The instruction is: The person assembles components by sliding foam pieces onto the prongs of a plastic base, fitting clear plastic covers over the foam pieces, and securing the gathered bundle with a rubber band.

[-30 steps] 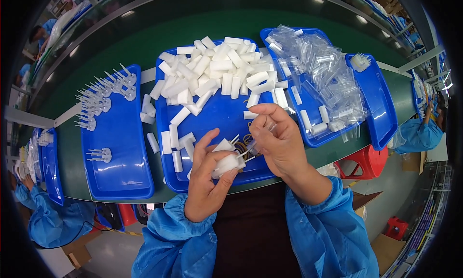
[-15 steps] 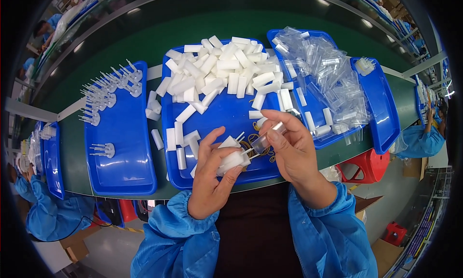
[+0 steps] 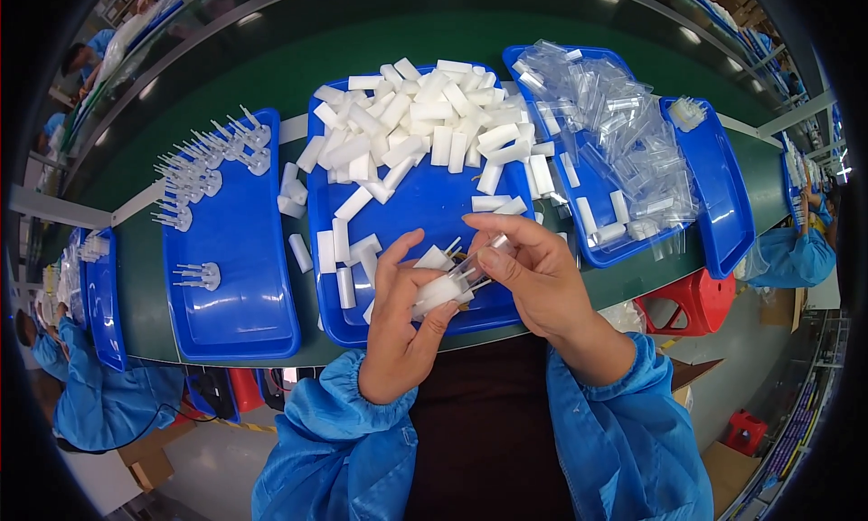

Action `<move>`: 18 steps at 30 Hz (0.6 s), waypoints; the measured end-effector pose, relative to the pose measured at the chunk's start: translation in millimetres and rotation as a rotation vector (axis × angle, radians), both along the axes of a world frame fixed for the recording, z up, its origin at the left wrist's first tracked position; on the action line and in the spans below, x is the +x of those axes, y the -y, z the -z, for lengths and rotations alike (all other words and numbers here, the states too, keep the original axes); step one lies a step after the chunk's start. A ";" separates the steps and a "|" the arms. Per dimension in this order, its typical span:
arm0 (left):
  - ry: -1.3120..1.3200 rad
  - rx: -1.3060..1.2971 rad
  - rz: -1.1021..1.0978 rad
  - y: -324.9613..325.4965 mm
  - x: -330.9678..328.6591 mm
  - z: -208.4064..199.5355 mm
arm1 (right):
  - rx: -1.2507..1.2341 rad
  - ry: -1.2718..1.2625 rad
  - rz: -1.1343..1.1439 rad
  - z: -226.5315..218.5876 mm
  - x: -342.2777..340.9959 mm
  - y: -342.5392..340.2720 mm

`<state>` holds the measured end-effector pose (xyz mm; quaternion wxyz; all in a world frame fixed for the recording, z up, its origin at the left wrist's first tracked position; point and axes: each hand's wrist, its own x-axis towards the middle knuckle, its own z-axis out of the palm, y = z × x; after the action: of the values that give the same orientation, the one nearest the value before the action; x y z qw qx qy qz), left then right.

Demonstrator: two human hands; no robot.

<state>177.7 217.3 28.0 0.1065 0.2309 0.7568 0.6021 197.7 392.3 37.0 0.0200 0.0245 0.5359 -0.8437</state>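
In front of me, over the near edge of the middle tray, my left hand (image 3: 402, 327) is closed round a white pronged piece (image 3: 439, 291). Thin white prongs stick out of it toward the right. My right hand (image 3: 545, 281) pinches a clear plastic sleeve (image 3: 472, 268) between thumb and fingers. The sleeve's end now lies at the prongs, around at least some of them; my fingers hide how far it reaches. Beneath both hands, the blue middle tray (image 3: 411, 215) carries a heap of white foam blocks (image 3: 425, 114), some lying loose close to my left fingers.
At left, a blue tray (image 3: 231, 295) bears several pronged white pieces (image 3: 194, 173). A blue tray at right holds piled clear sleeves (image 3: 619, 128) and a few white blocks. Beyond it stands a narrower blue tray (image 3: 723, 187). A red stool (image 3: 692, 304) is below the bench's right edge.
My right hand has moved left, bringing the clear sleeve onto the prongs, closer to the white piece. My left hand keeps its grip. The whole view has shifted slightly.
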 end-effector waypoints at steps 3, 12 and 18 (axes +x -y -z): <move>-0.011 0.010 -0.008 0.4 0.4 -1.2 | 0.048 -0.011 0.011 -1.0 1.1 0.8; 0.015 0.033 -0.053 -0.9 0.4 -2.8 | -0.094 0.018 0.102 3.1 4.2 7.4; -0.011 0.016 -0.060 0.3 -1.3 -1.5 | -0.133 0.019 0.137 5.7 4.1 10.9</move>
<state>176.4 217.0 29.6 0.0824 0.2126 0.7593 0.6095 201.8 381.4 31.3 -0.0312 0.0679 0.4754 -0.8766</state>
